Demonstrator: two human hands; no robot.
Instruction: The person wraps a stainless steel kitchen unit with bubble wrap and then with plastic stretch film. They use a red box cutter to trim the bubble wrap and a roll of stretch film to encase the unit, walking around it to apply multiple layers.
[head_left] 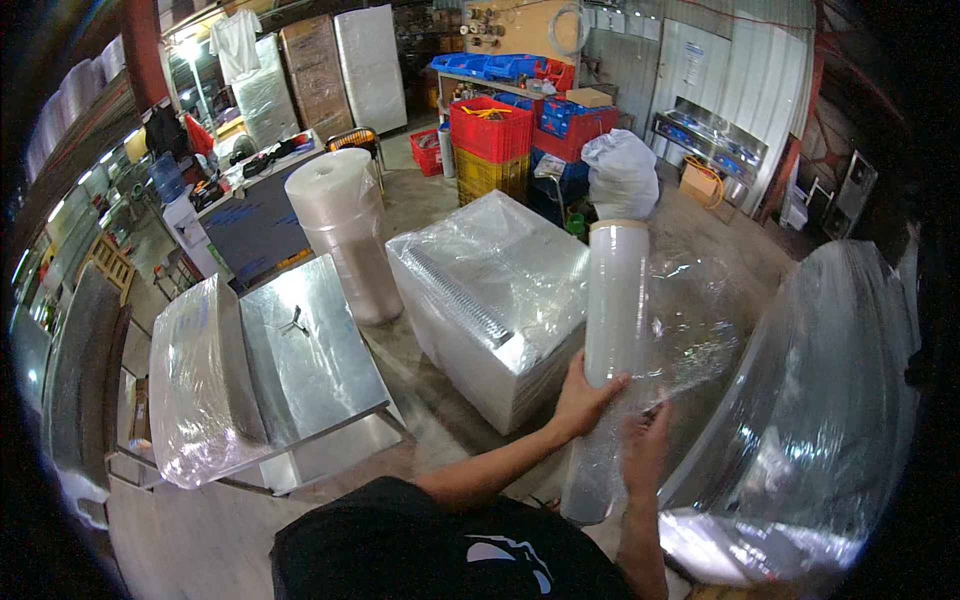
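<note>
A tall roll of clear stretch film [616, 300] stands nearly upright in front of me, its cardboard core showing at the top. My left hand [588, 398] is closed around the roll's left side, at mid-height. From the roll a loose sheet of clear film [695, 325] billows out to the right. Just right of the roll, my right hand [645, 440] is slightly blurred, its fingers closed on the lower part of that loose film. Beyond the roll, to the left, sits a large box-shaped item wrapped in film [500, 290].
A metal-topped table [315, 350] carries a wrapped panel [205, 385] at left. Behind it stands a thick roll of wrap [345, 235]. A large film-covered item [800, 400] rises close on my right. Farther back are stacked red and yellow crates [490, 150] and a white sack [622, 175].
</note>
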